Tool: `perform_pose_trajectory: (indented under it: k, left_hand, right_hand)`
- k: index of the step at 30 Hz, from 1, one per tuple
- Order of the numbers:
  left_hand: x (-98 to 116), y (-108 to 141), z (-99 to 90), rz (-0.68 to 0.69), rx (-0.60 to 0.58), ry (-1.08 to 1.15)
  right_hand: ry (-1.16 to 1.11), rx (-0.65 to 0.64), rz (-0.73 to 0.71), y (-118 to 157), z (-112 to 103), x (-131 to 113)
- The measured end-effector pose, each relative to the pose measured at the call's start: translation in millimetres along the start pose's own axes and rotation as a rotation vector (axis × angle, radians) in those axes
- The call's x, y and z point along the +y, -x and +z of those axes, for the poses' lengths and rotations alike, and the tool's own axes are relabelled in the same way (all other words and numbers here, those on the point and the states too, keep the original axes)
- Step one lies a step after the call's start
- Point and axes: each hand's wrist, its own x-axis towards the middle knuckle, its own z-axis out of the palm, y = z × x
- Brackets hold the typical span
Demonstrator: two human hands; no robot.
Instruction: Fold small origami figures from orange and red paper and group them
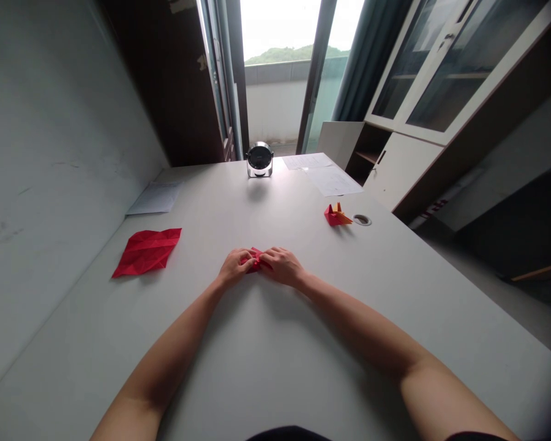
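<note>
A small piece of folded red paper [256, 260] lies on the white table [257, 380] in front of me, mostly covered by my fingers. My left hand [236, 265] is closed on its left side, thumb pressed toward the middle. From the other side my right hand [280, 264] grips the same paper, its fingers curled over the top. The two hands nearly meet, and the paper's exact folds are hidden beneath them.
A creased red sheet [147, 252] lies at the left. Toward the right are a red and orange origami figure [337, 214] and a cable-hole ring [362, 220]. Farther back stand a round black-and-silver device [259, 159], printed papers [333, 180] and a pale booklet [153, 198].
</note>
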Motion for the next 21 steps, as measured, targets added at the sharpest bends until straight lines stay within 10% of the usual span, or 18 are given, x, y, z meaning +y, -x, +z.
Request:
perform_pose_trajectory:
  k: [12,21]
  left_hand:
    - [12,5,12.5,0.028,0.145,0.063]
    - [21,7,14.3,-0.114,0.346,0.245]
  right_hand:
    - [0.123,-0.089,0.096,-2,-4,-1]
    - [0.145,0.177,0.226,-1,-3,5]
